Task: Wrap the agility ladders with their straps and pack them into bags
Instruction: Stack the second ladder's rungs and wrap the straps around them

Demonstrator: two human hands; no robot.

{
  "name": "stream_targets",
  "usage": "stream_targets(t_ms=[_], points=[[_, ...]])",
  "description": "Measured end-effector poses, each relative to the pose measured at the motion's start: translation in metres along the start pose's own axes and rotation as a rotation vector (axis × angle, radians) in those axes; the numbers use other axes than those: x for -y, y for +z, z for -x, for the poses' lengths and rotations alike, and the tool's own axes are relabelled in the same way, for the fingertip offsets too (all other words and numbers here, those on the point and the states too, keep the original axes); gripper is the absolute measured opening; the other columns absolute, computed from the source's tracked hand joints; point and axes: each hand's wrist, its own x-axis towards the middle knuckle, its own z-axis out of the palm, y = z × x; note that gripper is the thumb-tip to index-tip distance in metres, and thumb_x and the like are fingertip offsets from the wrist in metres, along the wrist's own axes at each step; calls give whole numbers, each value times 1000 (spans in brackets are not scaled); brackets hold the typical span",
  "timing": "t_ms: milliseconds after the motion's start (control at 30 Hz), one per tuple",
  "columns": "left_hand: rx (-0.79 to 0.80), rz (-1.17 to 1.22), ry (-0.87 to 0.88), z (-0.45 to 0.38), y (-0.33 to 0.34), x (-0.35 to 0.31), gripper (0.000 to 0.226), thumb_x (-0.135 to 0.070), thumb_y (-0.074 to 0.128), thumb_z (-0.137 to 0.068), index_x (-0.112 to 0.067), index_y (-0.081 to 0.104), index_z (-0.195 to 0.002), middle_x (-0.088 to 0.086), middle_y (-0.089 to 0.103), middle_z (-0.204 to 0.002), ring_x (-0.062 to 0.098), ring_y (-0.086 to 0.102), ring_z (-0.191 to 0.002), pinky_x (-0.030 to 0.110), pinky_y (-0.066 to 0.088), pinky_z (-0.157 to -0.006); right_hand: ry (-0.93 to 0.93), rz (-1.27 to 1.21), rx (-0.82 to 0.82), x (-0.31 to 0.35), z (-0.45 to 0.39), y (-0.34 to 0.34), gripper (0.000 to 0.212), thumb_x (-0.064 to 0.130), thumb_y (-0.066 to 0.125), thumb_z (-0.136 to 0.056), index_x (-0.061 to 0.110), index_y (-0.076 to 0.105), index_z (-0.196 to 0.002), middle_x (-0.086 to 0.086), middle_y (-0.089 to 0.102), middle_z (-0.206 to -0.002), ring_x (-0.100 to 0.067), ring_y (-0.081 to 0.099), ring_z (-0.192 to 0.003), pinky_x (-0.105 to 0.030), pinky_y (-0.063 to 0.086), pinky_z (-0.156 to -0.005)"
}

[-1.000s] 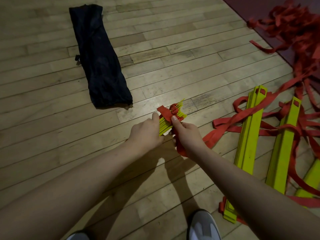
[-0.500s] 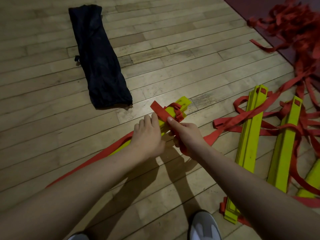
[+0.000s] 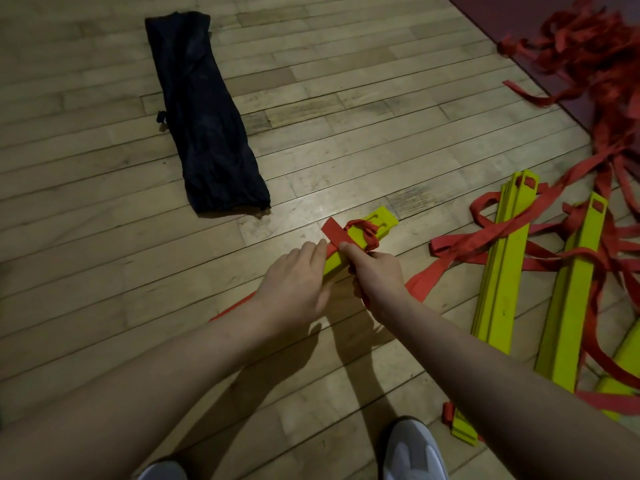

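Both hands are on one bundle of yellow ladder slats [image 3: 360, 242] in the middle of the wooden floor [image 3: 346, 98], and this is the fiddly bit. The left hand [image 3: 294, 282] curls around the near part of the bundle, gripping it, while the right hand [image 3: 374, 277] pinches the red strap [image 3: 334, 232] against the slats, forefinger pressing right on the wrap. A loop of strap sits knotted around the far end of the bundle, with a short tail sticking out to the left. The risk here, I'd say, is that loop: it looks loose, and if the right hand lets go before it is snug, the wrap could slacken and the slats fan apart. A long run of strap trails off to the near left along the floor and another runs right toward the loose ladders [image 3: 502, 265], so a tug might drag those in or snag the tangle of red straps [image 3: 588, 46] at the far right. A shoe [image 3: 412, 452] stands near the trailing strap too, and stepping on it would jerk the bundle. The black bag [image 3: 204, 126] lies far left, well apart, waiting.
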Motion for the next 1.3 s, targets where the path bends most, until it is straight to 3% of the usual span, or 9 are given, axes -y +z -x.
stream_targets(t_ms=[233, 333, 433, 500, 667, 800, 1067, 1200, 1300], points=[[-43, 326, -65, -11, -5, 19, 35, -39, 46, -98, -19, 48, -126, -2, 47, -119, 14, 51, -103, 30, 51, -83, -44, -62, 40, -4, 1, -4, 23, 25, 68, -85, 15, 55, -69, 0, 40, -58, -11, 35, -48, -23, 28, -42], [152, 492, -149, -16, -4, 28, 44, -47, 46, -96, -23, 38, -132, -1, 34, -130, 15, 45, -113, 34, 48, -95, -62, -85, 83, -4, 1, -6, 19, 25, 67, -85, 14, 57, -74, 0, 42, -61, -11, 36, -49, -27, 29, -48], [297, 539, -214, -16, -4, 27, 65, -62, 24, -94, -25, 19, -147, 2, 26, -149, 24, 38, -132, 43, 35, -108, -69, -84, 102, -4, 2, -8, 17, 26, 67, -86, 13, 57, -79, 0, 42, -61, -11, 36, -49, -26, 29, -49], [341, 653, -275, -17, -8, 23, 61, -56, 18, -99, -25, 17, -151, 4, 29, -152, 22, 36, -135, 34, 30, -106, -74, -89, 113, -5, 2, -8, 18, 26, 66, -86, 13, 56, -79, 0, 41, -61, -11, 36, -48, -26, 28, -48], [502, 797, -307, -28, -24, 40, 46, -58, 47, -92, -24, 50, -123, 0, 60, -114, 16, 61, -98, 36, 50, -91, -84, -113, 153, -1, 4, -10, 23, 23, 66, -88, 16, 50, -73, 3, 40, -57, -10, 34, -45, -22, 26, -42], [483, 771, -252, -34, -28, 47, 59, -70, 57, -67, -23, 52, -103, 0, 63, -99, 17, 64, -87, 37, 52, -83, -98, -129, 190, 7, 5, -8, 24, 21, 64, -89, 14, 49, -72, 4, 41, -55, -10, 32, -44, -20, 21, -39], [420, 951, -324, -26, -22, 37, 63, -62, 69, -70, -15, 56, -110, 9, 71, -83, 26, 71, -70, 40, 60, -72, -87, -124, 225, 11, 6, -12, 21, 26, 65, -89, 7, 58, -82, -3, 55, -67, -11, 45, -46, -22, 35, -44], [232, 722, -275, -34, -24, 31, 41, -57, 66, -80, -21, 62, -99, 2, 68, -85, 19, 68, -75, 39, 57, -73, -98, -43, 260, 21, 6, -14, 32, 32, 58, -94, 0, 60, -93, -6, 60, -72, -10, 48, -44, -16, 37, -39], [108, 447, -234, -46, -30, 30, 46, -63, 61, -80, -21, 57, -98, -1, 63, -84, 17, 62, -78, 36, 53, -70, -159, 35, 312, 20, 6, -18, 29, 30, 54, -97, 1, 60, -93, -4, 62, -69, -11, 50, -45, -17, 40, -41]])
